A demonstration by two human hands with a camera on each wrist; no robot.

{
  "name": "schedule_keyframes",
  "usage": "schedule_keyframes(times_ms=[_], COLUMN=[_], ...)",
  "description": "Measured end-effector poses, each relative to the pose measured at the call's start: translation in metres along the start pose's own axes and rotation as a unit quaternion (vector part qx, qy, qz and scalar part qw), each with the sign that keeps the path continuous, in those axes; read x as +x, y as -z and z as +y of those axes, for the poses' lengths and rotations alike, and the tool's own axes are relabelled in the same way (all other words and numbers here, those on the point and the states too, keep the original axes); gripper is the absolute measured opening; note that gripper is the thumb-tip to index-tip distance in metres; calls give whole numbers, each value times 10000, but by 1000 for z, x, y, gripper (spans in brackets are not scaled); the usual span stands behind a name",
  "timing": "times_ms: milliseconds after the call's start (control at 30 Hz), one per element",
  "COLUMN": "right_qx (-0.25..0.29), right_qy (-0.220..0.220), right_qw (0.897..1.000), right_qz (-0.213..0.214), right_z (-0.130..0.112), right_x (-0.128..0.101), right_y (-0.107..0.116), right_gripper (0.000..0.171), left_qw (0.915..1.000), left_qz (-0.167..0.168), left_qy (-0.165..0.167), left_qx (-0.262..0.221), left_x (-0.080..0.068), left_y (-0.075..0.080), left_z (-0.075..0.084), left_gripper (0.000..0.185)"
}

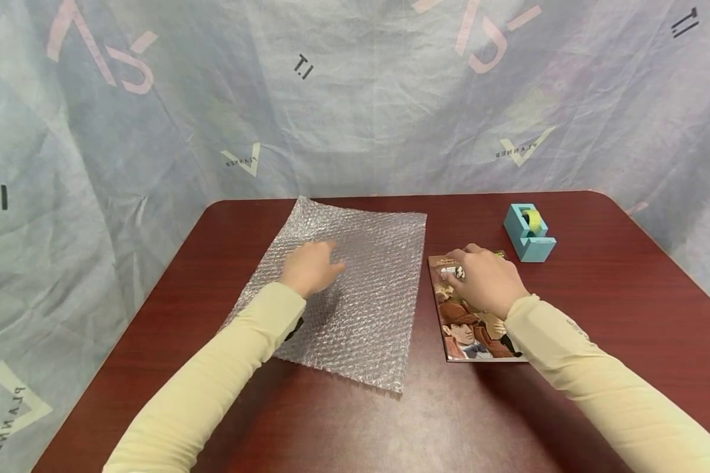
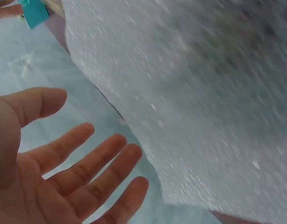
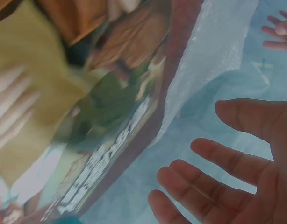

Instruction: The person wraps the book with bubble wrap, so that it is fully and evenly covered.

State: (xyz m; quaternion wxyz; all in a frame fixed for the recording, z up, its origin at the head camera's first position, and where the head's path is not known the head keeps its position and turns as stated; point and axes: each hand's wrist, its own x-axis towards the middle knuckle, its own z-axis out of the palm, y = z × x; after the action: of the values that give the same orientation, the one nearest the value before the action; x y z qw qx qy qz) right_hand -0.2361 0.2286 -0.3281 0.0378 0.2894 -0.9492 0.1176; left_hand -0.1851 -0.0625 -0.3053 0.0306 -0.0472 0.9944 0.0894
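A sheet of clear bubble wrap (image 1: 367,289) lies spread on the table, left of centre. Above it is my left hand (image 1: 311,268), which holds nothing; its fingers are spread and slightly bent in the left wrist view (image 2: 64,177). To the right lies a book (image 1: 464,332) with an illustrated cover, partly covered by my right hand (image 1: 485,279) in the head view. In the right wrist view the right hand's fingers (image 3: 218,161) are loosely extended with nothing between them, apart from the glossy cover.
A light blue tape dispenser (image 1: 531,246) with a yellowish roll stands behind the book, toward the back right. The dark red table (image 1: 355,433) has rounded far corners. A printed pale curtain (image 1: 355,131) hangs around its back and sides.
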Motion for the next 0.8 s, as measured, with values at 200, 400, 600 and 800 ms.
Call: schedule_keyframes(times_ms=[200,400,600,800], right_qx=[-58,-128,-146,-82], right_qy=[-146,-436,-729,-965], right_qw=[9999,9989,9971,9950], right_qz=[-45,-112,-185,-224], right_z=[14,29,38,47], right_x=[-7,-12,-15,-20], right_y=[4,6,7,12], right_gripper=[43,46,49,51], left_qw=[9995,9983,9977,9973], left_qz=[96,266,263,205], left_qy=[-163,-374,-501,-589], left_qx=[-253,-352,-364,-397], left_x=[3,6,6,6], left_y=[-10,-24,-30,-34], left_z=[23,49,78,104], left_gripper=[49,46,42,40])
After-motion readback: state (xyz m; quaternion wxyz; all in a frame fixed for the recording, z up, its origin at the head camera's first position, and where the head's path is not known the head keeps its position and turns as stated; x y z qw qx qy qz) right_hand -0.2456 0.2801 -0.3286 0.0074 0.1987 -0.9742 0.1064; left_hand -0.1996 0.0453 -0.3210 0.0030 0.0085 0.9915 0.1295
